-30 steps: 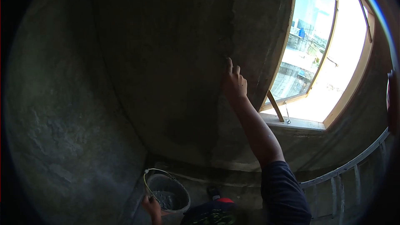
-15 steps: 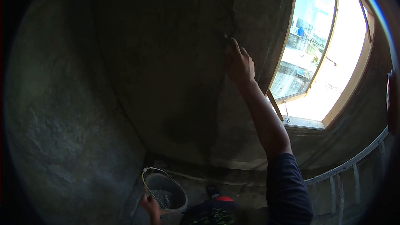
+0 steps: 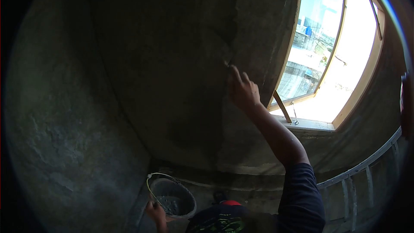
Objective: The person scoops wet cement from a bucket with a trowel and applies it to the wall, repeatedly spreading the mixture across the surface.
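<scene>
My right hand is raised against the dark plaster wall, its fingers closed round a small hand tool whose pale, glinting tip shows just above the index finger. The rest of that tool is lost in shadow. Low on the left, my left hand is closed on the thin yellowish handle of a dark bucket. Wet grey mix lies inside the bucket.
To the right, a wooden-framed window stands open, its glass sash swung aside and a stay at the sill. A metal ladder lies along the lower right. A rough side wall rises on the left.
My right hand has moved down the wall and slightly left with the tool, the elbow bending more. My left hand stays at the bucket handle. The view has shifted slightly.
</scene>
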### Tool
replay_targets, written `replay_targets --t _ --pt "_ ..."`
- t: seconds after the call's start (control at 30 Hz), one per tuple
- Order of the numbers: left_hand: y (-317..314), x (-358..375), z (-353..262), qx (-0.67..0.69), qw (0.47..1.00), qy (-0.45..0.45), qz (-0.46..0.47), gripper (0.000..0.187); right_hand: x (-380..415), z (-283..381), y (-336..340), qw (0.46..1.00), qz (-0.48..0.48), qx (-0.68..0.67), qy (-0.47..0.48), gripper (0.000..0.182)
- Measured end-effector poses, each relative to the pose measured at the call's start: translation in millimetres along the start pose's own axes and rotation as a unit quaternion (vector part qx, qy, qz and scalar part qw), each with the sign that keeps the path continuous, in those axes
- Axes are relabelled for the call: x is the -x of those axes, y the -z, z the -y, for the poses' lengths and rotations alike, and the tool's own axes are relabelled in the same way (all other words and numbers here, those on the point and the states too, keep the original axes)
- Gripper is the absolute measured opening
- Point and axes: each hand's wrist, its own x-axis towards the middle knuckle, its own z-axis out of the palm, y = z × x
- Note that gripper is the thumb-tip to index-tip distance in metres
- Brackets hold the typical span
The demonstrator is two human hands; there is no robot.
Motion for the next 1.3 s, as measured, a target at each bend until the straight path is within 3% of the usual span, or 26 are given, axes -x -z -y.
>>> replay_targets --t 0.13,0.23,0.4,0.47,0.5,0.63,0.73,0.8,0.9,1.03,1.13,1.23,1.3 --pt "4 -3 -17 0.017 0.999 0.034 0.032 0.019 -37 -11 13 0.996 -0.061 0.042 -0.049 0.06" --pt "2 -4 -5 -0.005 0.999 0.024 0.033 0.017 -10 -21 -26 0.996 0.013 0.075 -0.054 0.066" --pt "9 2 -7 0.053 0.998 0.026 0.022 0.018 115 -26 -95 0.978 0.201 0.062 -0.015 0.068" --pt "10 4 -12 0.071 0.997 0.036 0.019 0.021 123 -25 -88 0.978 0.202 0.047 -0.001 0.068" --pt "9 2 -16 0.055 0.997 0.042 0.035 0.021 120 -25 -83 0.98 0.198 0.027 0.011 0.068" --pt "4 7 1 0.045 0.999 0.022 0.021 0.02 22 -16 -23 1.0 -0.022 0.015 0.008 0.068" --pt "6 5 -1 0.031 0.998 0.028 0.04 0.019 -39 -14 -2 0.996 -0.068 0.055 -0.013 0.067" --pt "7 9 10 0.009 0.999 0.028 0.033 0.017 -48 -15 -15 0.995 -0.028 0.088 -0.022 0.067" --pt "16 11 9 0.002 0.999 0.046 0.029 0.015 8 -29 -81 0.992 0.024 0.119 -0.02 0.073" --pt "19 13 12 0.038 0.996 0.07 0.044 0.016 127 -29 -135 0.962 0.259 0.064 -0.054 0.073" --pt "27 16 16 0.026 0.997 0.053 0.043 0.015 184 -24 -149 0.942 0.331 0.041 -0.031 0.072" --pt "25 12 10 0.035 0.997 0.056 0.049 0.016 165 -33 -124 0.964 0.265 0.023 -0.019 0.068" --pt "22 11 8 0.039 0.998 0.031 0.023 0.016 107 -23 -72 0.993 0.113 -0.029 -0.018 0.062"
